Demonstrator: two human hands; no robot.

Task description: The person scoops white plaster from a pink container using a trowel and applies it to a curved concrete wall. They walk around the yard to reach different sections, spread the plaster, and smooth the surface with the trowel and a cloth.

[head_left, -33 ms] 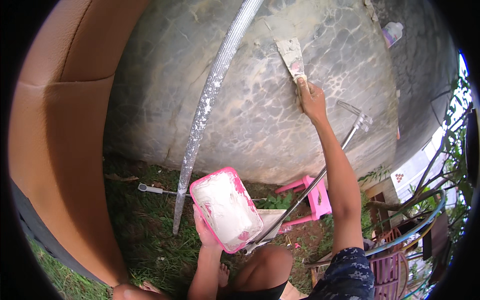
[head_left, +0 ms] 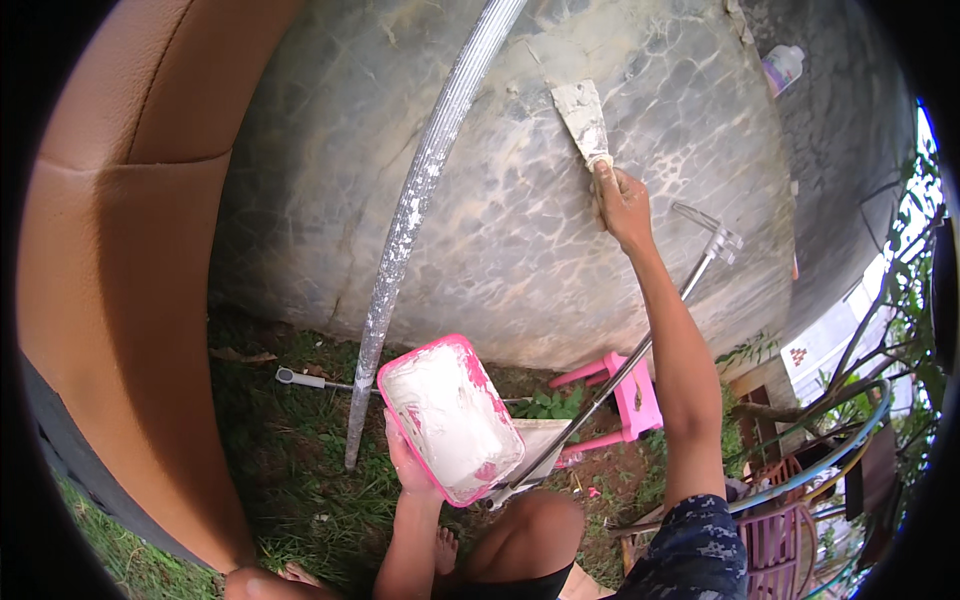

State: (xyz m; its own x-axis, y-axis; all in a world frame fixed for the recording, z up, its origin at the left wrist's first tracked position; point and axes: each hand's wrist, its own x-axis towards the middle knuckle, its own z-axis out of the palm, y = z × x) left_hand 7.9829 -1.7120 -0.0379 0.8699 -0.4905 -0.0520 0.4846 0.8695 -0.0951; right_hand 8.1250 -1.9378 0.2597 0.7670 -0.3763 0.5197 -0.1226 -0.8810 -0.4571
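Note:
My right hand is closed round the handle of a putty knife, arm stretched up. The broad blade is coated in whitish paste and points upward against the grey, mottled wall. Low in the middle, a pink rectangular tub tilts toward me, and white paste covers much of its inside. My left hand grips that tub from its left side and below; most of its fingers are hidden behind it.
A paint-flecked metal pole leans on the wall. Behind my right forearm slants a thin metal rod with a T-shaped head. A pink stool stands on the ground, and brown padded furniture fills the left. At upper right is a white bottle.
The putty knife's blade has shifted very slightly downward on the wall. My left hand and the tub have hardly moved.

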